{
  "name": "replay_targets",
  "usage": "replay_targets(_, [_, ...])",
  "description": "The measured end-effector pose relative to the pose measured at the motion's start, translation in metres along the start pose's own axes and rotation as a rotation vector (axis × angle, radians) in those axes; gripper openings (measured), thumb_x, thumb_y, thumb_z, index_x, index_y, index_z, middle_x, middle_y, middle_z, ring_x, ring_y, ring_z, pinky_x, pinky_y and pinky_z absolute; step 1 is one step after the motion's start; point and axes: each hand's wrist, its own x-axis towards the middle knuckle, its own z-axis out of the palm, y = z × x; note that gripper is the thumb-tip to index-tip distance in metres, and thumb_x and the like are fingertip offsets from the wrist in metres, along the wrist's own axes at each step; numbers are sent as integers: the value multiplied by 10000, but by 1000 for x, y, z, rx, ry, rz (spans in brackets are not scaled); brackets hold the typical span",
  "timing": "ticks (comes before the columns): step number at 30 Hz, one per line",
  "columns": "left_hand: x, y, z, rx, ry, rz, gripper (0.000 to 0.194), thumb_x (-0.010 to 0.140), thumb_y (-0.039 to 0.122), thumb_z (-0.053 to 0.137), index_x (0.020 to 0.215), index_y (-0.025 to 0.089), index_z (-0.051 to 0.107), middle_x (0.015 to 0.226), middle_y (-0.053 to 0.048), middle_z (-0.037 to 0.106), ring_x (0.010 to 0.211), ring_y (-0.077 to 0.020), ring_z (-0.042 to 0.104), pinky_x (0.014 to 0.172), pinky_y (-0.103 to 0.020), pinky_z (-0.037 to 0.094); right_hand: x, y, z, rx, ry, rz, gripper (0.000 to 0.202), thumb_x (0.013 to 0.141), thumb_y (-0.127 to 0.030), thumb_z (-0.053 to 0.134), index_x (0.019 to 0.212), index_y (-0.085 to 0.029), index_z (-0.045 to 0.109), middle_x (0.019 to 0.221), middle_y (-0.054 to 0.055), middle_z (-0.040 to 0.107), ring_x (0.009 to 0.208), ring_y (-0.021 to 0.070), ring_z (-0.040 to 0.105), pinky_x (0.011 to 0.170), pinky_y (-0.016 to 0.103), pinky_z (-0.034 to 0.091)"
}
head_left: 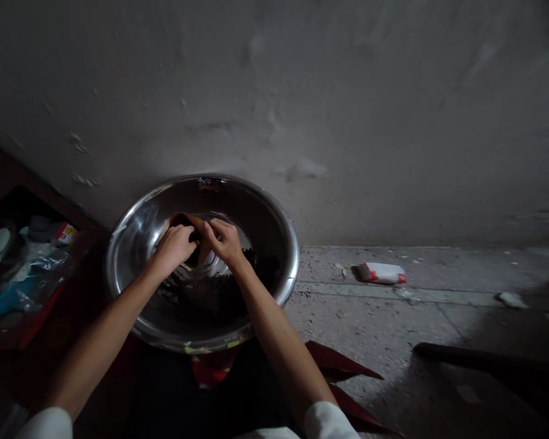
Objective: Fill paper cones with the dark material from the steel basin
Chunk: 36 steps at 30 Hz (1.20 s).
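A large shiny metal basin (pixel 286 268) rests low in front of me, with dark crumbly material (pixel 210 299) in its bottom. Inside it is a brown bag (pixel 190 221) with an opening at its top. My left hand (pixel 176 245) is at the bag's left side, its fingers bent over the opening; the fingertips are partly hidden inside. The bag's right edge is pinched between the thumb and fingers of my right hand (pixel 224 239).
A grey wall (pixel 348 122) rises behind the basin. On the speckled floor (pixel 338 329) at the right lie a white and red packet (pixel 382 273) and small scraps. At the left, a box (pixel 41 305) holds plastic bags. A dark bar (pixel 466 356) is at lower right.
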Motion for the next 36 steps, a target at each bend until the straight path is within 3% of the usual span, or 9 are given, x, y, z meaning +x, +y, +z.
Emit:
replay_targets(4, [-6,-7,10,-98,204,60,182,833,50,555,868,173,684,886,-77,687,853,-200,640,800,-298,480,1,-2,-1,-12,-11,4,432,1037,-420,385,653,-221,389,635,-23,409,582,116,398,599,292,281])
replay_targets(10, [-13,-15,15,-516,100,-20,128,692,52,680,726,167,634,763,-13,665,676,-141,619,634,-239,463,1,-3,0,-43,-31,11,430,1038,-412,373,657,-219,425,636,-12,440,580,119,419,596,292,287])
replay_targets(17, [-14,-11,17,-939,88,-165,72,686,137,701,755,148,683,682,-5,668,613,-134,628,648,-255,511,1,-3,2,-73,-54,-8,418,1034,-386,391,662,-211,465,639,-7,472,572,114,418,590,286,290])
replay_targets(21, [-17,-6,6,-1145,107,-262,206,779,309,707,910,150,703,977,-91,729,920,-200,683,806,-309,550,0,-3,2,-69,-45,-32,421,1033,-384,403,657,-210,475,633,-8,483,557,110,425,577,280,292])
replay_targets(23, [-20,-4,-2,-1272,-26,-317,388,884,498,590,1022,155,707,1182,-144,700,1122,-238,641,905,-349,533,0,-2,2,-76,-24,-26,417,1035,-390,396,676,-210,510,635,-3,503,558,113,447,574,276,303])
replay_targets(26, [-23,-4,-10,-1356,-216,-431,757,939,713,219,1147,157,688,1257,-185,667,1209,-265,603,968,-401,503,-1,0,2,-91,15,-6,410,1039,-395,388,715,-210,558,647,8,540,582,124,491,584,274,326])
replay_targets(29, [-24,-1,-11,-1343,-221,-494,797,941,679,124,1159,148,677,1167,-187,696,1088,-256,649,920,-393,516,0,1,3,-124,34,-17,423,1037,-381,395,676,-212,539,627,7,533,581,128,486,585,282,329])
replay_targets(33, [-25,5,-5,-1330,-197,-439,438,953,475,407,961,133,680,812,-121,710,711,-184,663,694,-300,524,1,0,3,-150,60,-49,422,1029,-363,406,649,-213,513,612,7,518,568,130,462,577,286,326])
replay_targets(36, [-23,8,1,-984,-95,-347,335,915,437,544,766,156,648,506,8,540,435,-122,488,500,-239,385,1,-1,3,-153,81,-59,421,1029,-360,423,642,-213,502,614,8,525,576,133,475,585,287,329])
